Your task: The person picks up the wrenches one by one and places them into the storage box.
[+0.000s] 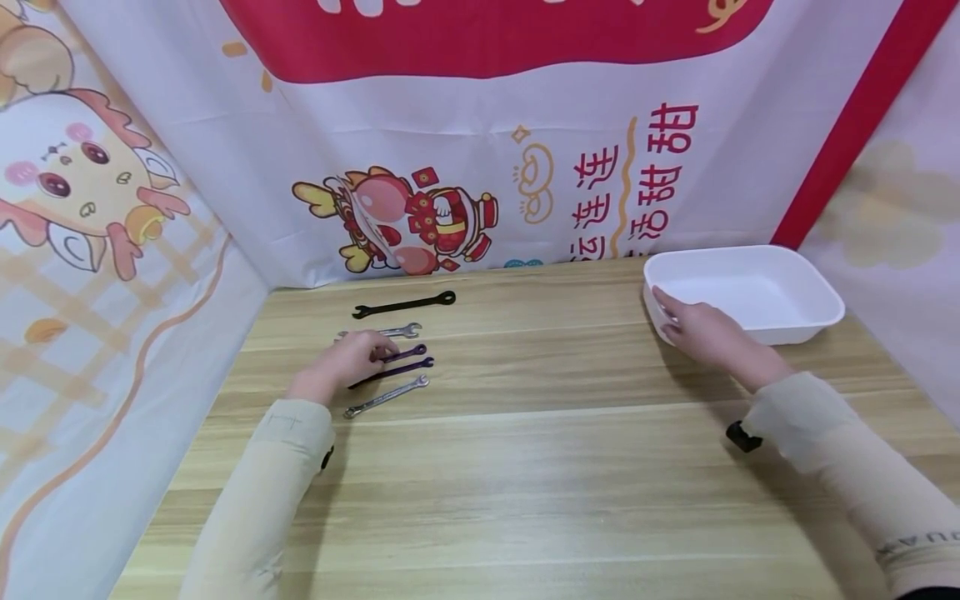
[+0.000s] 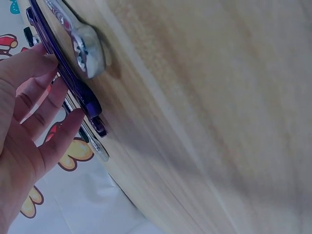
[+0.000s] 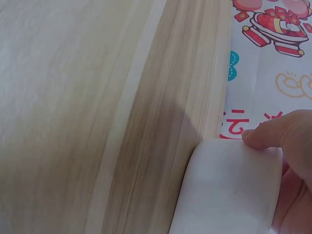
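Observation:
In the head view, several wrenches lie in a column at the left of the table. My left hand (image 1: 352, 360) is over the middle of that column, its thumb and fingers pinching a purple wrench (image 1: 411, 354). Just below is a second dark purple wrench (image 1: 397, 370), then a silver wrench (image 1: 388, 397). Above the hand lie another silver wrench (image 1: 402, 331), partly covered by it, and a black wrench (image 1: 405, 306). On the right, my right hand (image 1: 708, 333) grips the left side of a white plastic basin (image 1: 750, 287), thumb on its rim (image 3: 248, 140).
The wooden table (image 1: 525, 483) meets a printed cloth backdrop (image 1: 465, 125) at its far edge. More printed cloth (image 1: 82, 333) hangs on the left side. The basin stands near the table's far right corner.

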`<state>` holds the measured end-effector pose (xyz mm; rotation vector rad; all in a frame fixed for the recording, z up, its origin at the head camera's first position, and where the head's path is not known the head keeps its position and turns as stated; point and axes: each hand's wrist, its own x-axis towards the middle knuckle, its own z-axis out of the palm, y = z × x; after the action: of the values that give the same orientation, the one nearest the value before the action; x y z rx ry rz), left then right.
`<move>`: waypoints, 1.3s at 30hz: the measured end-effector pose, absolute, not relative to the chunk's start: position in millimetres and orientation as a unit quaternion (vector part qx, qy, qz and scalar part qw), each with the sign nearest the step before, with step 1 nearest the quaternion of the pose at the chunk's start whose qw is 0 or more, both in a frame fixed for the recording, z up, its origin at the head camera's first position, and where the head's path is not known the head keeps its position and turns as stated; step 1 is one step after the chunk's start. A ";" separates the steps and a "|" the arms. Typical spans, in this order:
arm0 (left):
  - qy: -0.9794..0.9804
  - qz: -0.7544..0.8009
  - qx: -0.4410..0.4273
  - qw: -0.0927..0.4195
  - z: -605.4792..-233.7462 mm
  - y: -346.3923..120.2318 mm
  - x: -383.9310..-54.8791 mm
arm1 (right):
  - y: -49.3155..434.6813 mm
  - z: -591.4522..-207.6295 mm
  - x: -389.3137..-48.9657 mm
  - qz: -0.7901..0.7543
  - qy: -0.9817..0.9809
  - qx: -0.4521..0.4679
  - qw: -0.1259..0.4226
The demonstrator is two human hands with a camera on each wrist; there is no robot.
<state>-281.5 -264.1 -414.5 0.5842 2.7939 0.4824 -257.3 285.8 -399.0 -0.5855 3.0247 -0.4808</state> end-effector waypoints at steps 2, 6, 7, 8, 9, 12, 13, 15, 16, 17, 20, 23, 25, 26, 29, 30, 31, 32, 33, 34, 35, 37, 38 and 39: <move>0.958 0.166 0.200 0.124 -413.9 -263.3 -282.2 | 284.2 -398.8 -256.8 -0.155 0.969 -0.189 0.010; 0.959 0.165 0.196 0.124 -413.9 -262.3 -284.2 | 281.2 -398.4 -256.4 -0.155 0.968 -0.196 0.002; 0.959 0.165 0.197 0.124 -413.9 -262.4 -284.6 | 280.2 -398.5 -256.5 -0.155 0.968 -0.198 0.000; 0.959 0.165 0.195 0.124 -414.3 -262.5 -285.0 | 279.1 -398.5 -256.6 -0.155 0.967 -0.201 -0.002; 0.959 0.164 0.195 0.124 -414.7 -262.6 -285.5 | 277.6 -398.5 -256.5 -0.154 0.967 -0.205 -0.005; 0.959 0.164 0.195 0.126 -415.3 -263.2 -286.4 | 273.0 -398.7 -256.2 -0.156 0.965 -0.211 -0.011; 0.959 0.164 0.196 0.127 -415.5 -263.3 -286.6 | 271.6 -398.9 -256.1 -0.158 0.964 -0.213 -0.012; 0.958 0.164 0.195 0.128 -415.7 -263.5 -286.7 | 268.5 -398.6 -255.5 -0.160 0.963 -0.217 -0.015; 0.958 0.164 0.196 0.128 -415.8 -263.6 -286.7 | 267.2 -398.6 -255.3 -0.161 0.962 -0.218 -0.015; 0.958 0.164 0.196 0.128 -415.8 -263.7 -286.6 | 265.6 -398.4 -255.0 -0.162 0.962 -0.219 -0.016; 0.959 0.162 0.197 0.127 -415.6 -263.8 -286.2 | 261.3 -397.3 -254.3 -0.165 0.963 -0.215 -0.008; 0.959 0.161 0.197 0.126 -415.5 -264.1 -285.7 | 257.4 -396.6 -254.2 -0.168 0.964 -0.207 0.007; 0.959 0.162 0.197 0.126 -415.7 -264.2 -285.5 | 255.0 -396.6 -254.6 -0.169 0.964 -0.204 0.015; 0.958 0.162 0.198 0.126 -415.9 -264.2 -285.5 | 253.5 -396.5 -254.6 -0.168 0.964 -0.204 0.017; 0.958 0.163 0.202 0.125 -415.8 -264.2 -285.7 | 249.2 -396.4 -254.3 -0.169 0.963 -0.208 0.019; 0.957 0.162 0.204 0.124 -415.7 -264.2 -285.8 | 247.9 -396.3 -253.9 -0.169 0.963 -0.209 0.018; 0.957 0.160 0.206 0.122 -415.7 -264.2 -286.0 | 246.5 -396.1 -253.4 -0.170 0.963 -0.211 0.018; 0.957 0.159 0.209 0.122 -415.6 -264.0 -286.1 | 245.2 -396.2 -253.3 -0.170 0.962 -0.212 0.018; 0.957 0.158 0.212 0.121 -415.7 -264.0 -286.3 | 244.0 -396.3 -253.1 -0.171 0.962 -0.212 0.020; 0.957 0.156 0.214 0.121 -415.8 -264.0 -286.4 | 242.8 -396.4 -252.9 -0.170 0.962 -0.213 0.022; 0.956 0.153 0.217 0.121 -416.0 -263.9 -286.5 | 241.6 -396.5 -252.7 -0.169 0.962 -0.214 0.023; 0.956 0.151 0.221 0.123 -416.4 -263.9 -286.4 | 239.1 -397.0 -252.8 -0.169 0.962 -0.213 0.025; 0.955 0.150 0.223 0.123 -416.5 -263.7 -286.4 | 237.9 -397.1 -252.8 -0.169 0.962 -0.211 0.026; 0.955 0.148 0.224 0.123 -416.6 -263.7 -286.2 | 236.8 -397.0 -252.6 -0.168 0.963 -0.210 0.027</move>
<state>-286.2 -263.7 -416.6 0.6536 2.7868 0.4320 -252.6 236.8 -397.0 -0.6490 2.9741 -0.5203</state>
